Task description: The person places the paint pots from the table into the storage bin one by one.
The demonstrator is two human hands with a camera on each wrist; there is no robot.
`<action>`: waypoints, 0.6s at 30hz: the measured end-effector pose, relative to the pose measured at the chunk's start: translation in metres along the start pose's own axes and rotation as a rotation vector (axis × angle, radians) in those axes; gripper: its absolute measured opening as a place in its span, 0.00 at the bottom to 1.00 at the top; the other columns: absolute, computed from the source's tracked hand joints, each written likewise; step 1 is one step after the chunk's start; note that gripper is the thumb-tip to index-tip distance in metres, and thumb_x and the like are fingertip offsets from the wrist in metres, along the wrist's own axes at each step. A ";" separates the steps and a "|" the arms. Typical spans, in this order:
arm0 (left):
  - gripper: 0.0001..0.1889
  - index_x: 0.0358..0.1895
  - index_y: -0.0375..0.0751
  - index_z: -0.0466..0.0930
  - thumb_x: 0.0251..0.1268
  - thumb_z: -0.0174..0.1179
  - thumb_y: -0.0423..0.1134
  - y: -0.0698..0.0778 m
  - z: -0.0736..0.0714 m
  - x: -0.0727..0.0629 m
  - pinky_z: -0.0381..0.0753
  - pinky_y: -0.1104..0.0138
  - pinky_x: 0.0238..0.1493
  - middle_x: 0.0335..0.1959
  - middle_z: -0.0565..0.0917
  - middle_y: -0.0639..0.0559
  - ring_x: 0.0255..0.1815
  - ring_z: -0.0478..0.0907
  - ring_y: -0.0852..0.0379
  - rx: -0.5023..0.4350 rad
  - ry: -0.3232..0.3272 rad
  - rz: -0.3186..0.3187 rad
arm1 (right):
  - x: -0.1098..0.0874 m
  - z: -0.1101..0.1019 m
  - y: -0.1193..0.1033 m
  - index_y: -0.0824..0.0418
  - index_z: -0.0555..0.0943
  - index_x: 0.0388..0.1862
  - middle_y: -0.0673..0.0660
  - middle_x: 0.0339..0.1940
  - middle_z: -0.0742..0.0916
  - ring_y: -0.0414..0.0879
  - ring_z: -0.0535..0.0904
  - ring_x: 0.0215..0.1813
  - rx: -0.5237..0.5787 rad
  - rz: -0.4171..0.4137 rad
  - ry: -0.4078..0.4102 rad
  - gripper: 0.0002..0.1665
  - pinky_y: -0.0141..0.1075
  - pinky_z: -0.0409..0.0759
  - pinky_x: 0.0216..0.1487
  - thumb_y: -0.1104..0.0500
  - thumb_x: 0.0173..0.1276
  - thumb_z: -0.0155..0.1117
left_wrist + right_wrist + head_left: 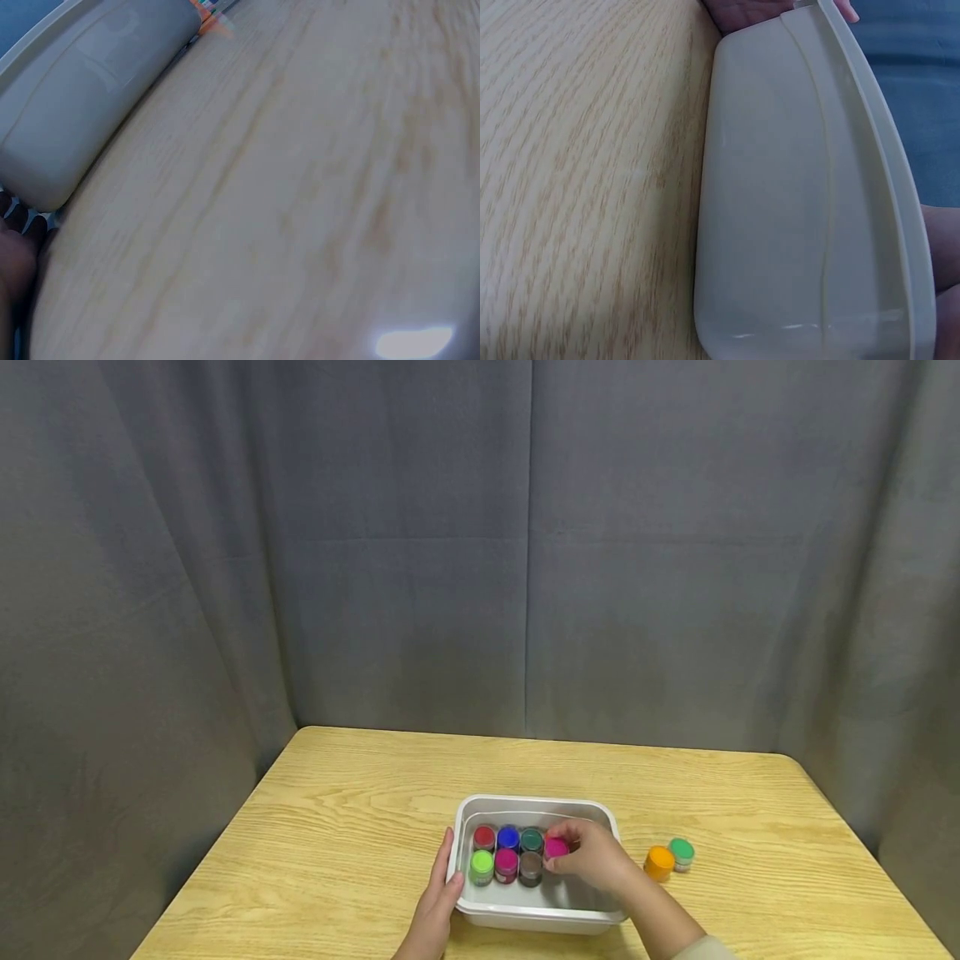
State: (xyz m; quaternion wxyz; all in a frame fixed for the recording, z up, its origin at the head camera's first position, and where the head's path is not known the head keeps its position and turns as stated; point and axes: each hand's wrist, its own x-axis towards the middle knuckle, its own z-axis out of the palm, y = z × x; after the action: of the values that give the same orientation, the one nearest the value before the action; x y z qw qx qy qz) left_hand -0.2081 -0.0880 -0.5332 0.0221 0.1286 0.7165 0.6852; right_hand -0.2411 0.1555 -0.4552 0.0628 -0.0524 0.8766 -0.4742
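A white plastic tub (540,912) stands near the front of the table, with several small round jars in two rows inside. My left hand (435,906) holds its left side, thumb over the rim and fingers along the outer wall. My right hand (596,857) reaches into the tub and pinches a jar with a magenta lid (556,848) at the right end of the rows. Beside it are a brown-lidded jar (530,867) and a dark green-lidded jar (532,840). An orange-red edge behind my right fingers is mostly hidden.
Further left in the tub are red (484,837), blue (508,837), lime (482,865) and another magenta jar (507,863). Right of the tub, an orange jar (658,862) and a green-lidded jar (682,852) stand on the wooden table (360,827). Grey curtains (420,568) hang around it.
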 end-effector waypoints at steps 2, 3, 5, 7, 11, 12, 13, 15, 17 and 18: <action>0.31 0.80 0.45 0.39 0.80 0.37 0.44 0.000 0.000 0.000 0.31 0.32 0.71 0.81 0.39 0.38 0.79 0.32 0.31 0.001 0.002 -0.003 | 0.000 0.001 -0.001 0.67 0.82 0.42 0.55 0.34 0.84 0.45 0.77 0.38 -0.012 0.026 0.015 0.20 0.35 0.81 0.39 0.68 0.49 0.77; 0.31 0.80 0.45 0.39 0.80 0.37 0.44 0.000 0.000 0.000 0.31 0.32 0.71 0.81 0.39 0.38 0.79 0.32 0.31 0.002 0.004 -0.003 | 0.001 0.002 -0.002 0.67 0.82 0.41 0.55 0.34 0.84 0.45 0.77 0.37 -0.014 0.032 0.019 0.19 0.35 0.81 0.38 0.68 0.49 0.77; 0.31 0.80 0.44 0.39 0.80 0.37 0.44 0.000 0.000 0.000 0.32 0.31 0.71 0.81 0.40 0.38 0.79 0.32 0.31 0.008 0.007 -0.001 | 0.001 0.003 -0.003 0.66 0.82 0.40 0.56 0.33 0.84 0.45 0.77 0.37 -0.014 0.049 0.031 0.19 0.35 0.81 0.38 0.69 0.48 0.77; 0.31 0.80 0.44 0.40 0.80 0.37 0.44 0.000 0.000 -0.001 0.32 0.31 0.71 0.81 0.40 0.37 0.79 0.33 0.31 0.013 0.012 0.003 | 0.001 0.004 -0.003 0.67 0.82 0.39 0.56 0.32 0.84 0.46 0.77 0.36 -0.020 0.050 0.038 0.19 0.34 0.80 0.37 0.70 0.47 0.77; 0.31 0.80 0.45 0.39 0.80 0.37 0.44 0.000 0.000 -0.001 0.32 0.30 0.70 0.81 0.40 0.37 0.79 0.33 0.31 0.009 0.009 0.002 | 0.001 0.006 -0.001 0.68 0.83 0.39 0.56 0.31 0.84 0.45 0.76 0.35 -0.046 0.035 0.051 0.19 0.33 0.78 0.35 0.72 0.45 0.76; 0.31 0.80 0.45 0.39 0.80 0.37 0.44 0.000 0.000 -0.001 0.32 0.31 0.70 0.81 0.40 0.37 0.79 0.32 0.31 0.008 0.008 0.001 | 0.001 0.007 -0.001 0.68 0.83 0.39 0.56 0.31 0.84 0.45 0.76 0.34 -0.055 0.029 0.053 0.19 0.32 0.78 0.34 0.72 0.45 0.76; 0.31 0.80 0.45 0.39 0.80 0.37 0.44 -0.001 0.000 -0.001 0.32 0.31 0.71 0.81 0.40 0.37 0.79 0.32 0.31 0.007 0.006 0.000 | 0.001 0.007 -0.001 0.68 0.83 0.39 0.56 0.31 0.84 0.45 0.76 0.34 -0.062 0.024 0.055 0.19 0.32 0.78 0.33 0.72 0.45 0.77; 0.31 0.80 0.46 0.39 0.80 0.37 0.45 -0.001 -0.001 0.000 0.32 0.31 0.71 0.81 0.40 0.38 0.79 0.32 0.31 0.008 0.002 -0.003 | 0.002 0.009 -0.001 0.68 0.83 0.38 0.55 0.31 0.84 0.44 0.75 0.34 -0.075 0.014 0.063 0.19 0.32 0.76 0.32 0.72 0.44 0.77; 0.31 0.80 0.46 0.39 0.80 0.37 0.45 -0.001 -0.001 0.000 0.32 0.31 0.71 0.81 0.39 0.38 0.79 0.32 0.31 0.012 -0.001 -0.001 | 0.003 0.010 -0.001 0.67 0.83 0.37 0.55 0.31 0.84 0.45 0.75 0.34 -0.085 0.015 0.070 0.20 0.32 0.74 0.32 0.72 0.43 0.77; 0.31 0.80 0.45 0.39 0.80 0.37 0.44 -0.001 -0.001 0.000 0.32 0.31 0.71 0.81 0.40 0.38 0.79 0.32 0.31 0.014 -0.001 0.001 | 0.003 0.010 -0.001 0.67 0.83 0.37 0.54 0.31 0.84 0.45 0.75 0.34 -0.094 0.021 0.072 0.20 0.32 0.73 0.32 0.72 0.43 0.78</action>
State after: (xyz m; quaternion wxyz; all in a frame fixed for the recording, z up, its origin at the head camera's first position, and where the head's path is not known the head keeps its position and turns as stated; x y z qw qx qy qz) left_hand -0.2082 -0.0888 -0.5339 0.0214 0.1296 0.7211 0.6803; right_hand -0.2420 0.1461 -0.4603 0.0336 -0.0287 0.9001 -0.4333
